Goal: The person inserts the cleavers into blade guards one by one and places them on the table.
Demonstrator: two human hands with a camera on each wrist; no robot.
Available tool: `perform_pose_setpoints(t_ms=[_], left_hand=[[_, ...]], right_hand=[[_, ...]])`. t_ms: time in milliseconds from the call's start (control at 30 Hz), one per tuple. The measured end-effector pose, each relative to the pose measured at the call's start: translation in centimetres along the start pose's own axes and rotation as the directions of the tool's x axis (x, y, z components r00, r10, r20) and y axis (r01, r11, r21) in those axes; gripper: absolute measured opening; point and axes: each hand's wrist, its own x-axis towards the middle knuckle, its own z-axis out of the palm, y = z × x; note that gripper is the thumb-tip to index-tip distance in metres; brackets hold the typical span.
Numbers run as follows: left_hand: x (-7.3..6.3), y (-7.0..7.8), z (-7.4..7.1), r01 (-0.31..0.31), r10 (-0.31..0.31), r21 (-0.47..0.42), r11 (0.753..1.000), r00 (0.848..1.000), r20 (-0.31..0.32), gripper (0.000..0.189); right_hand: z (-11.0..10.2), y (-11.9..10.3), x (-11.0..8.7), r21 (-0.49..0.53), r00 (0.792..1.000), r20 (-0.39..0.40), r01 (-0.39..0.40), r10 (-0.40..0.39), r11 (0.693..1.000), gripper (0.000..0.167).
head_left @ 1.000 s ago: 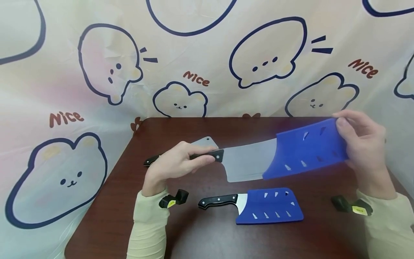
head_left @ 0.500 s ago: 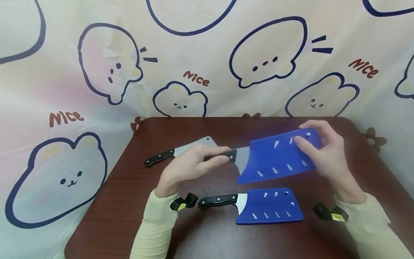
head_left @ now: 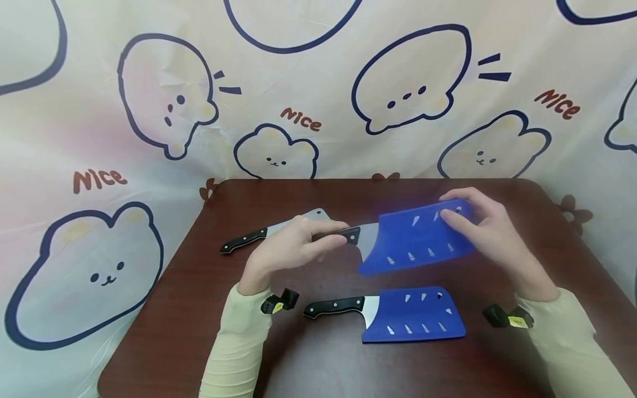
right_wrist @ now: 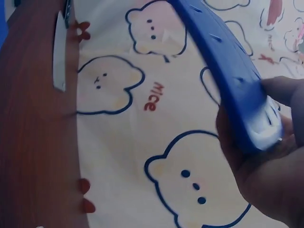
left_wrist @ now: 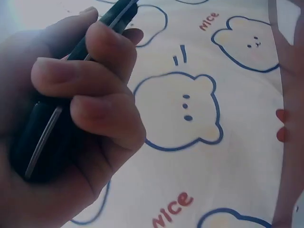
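Note:
In the head view my left hand (head_left: 296,246) grips the black handle of a cleaver (head_left: 368,237) held above the table. The left wrist view shows the fingers curled round that handle (left_wrist: 42,137). A blue blade sheath (head_left: 415,237) covers nearly all of the blade; only a strip beside the handle shows. My right hand (head_left: 490,237) pinches the sheath's far end, thumb on the near face. In the right wrist view the blue sheath (right_wrist: 228,76) is seen edge-on within the hand. Below, a second cleaver (head_left: 335,305) lies on the table in its own blue sheath (head_left: 413,315).
Behind my left hand a bare-bladed cleaver (head_left: 244,241) lies on the brown table (head_left: 209,331), its blade partly hidden by the hand. A cartoon-printed cloth (head_left: 338,72) hangs behind the table and along its left side.
My right hand has moved left, and the sheath has slid over most of the held cleaver's blade. My left hand has shifted slightly right with the handle. The cleavers on the table stay put.

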Motion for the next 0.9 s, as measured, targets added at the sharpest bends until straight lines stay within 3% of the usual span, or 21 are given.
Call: perform_pose_setpoints(t_ms=[233, 367, 633, 900], left_hand=[[0.8, -3.1, 0.2, 0.137, -0.132, -0.076, 0.988, 0.989, 0.07, 0.033], [1.5, -5.1, 0.8, 0.171, -0.153, -0.127, 0.977, 0.978, 0.14, 0.032], [2.8, -8.1, 2.3, 0.204, -0.181, -0.063, 0.977, 0.946, 0.269, 0.034], [3.0, -9.4, 3.2, 0.302, -0.255, -0.097, 0.948, 0.908, 0.332, 0.029]], right_hand=[[1.2, 2.4, 1.5, -0.105, 0.979, 0.202, -0.002, 0.024, 0.994, 0.043], [2.2, 3.7, 2.1, -0.133, 0.957, 0.289, 0.007, 0.032, 0.991, 0.043], [3.7, 6.4, 2.8, -0.235, 0.938, 0.341, 0.024, 0.059, 0.972, 0.047], [5.5, 8.3, 3.2, -0.216, 0.927, 0.375, 0.1, -0.012, 0.971, 0.031]])
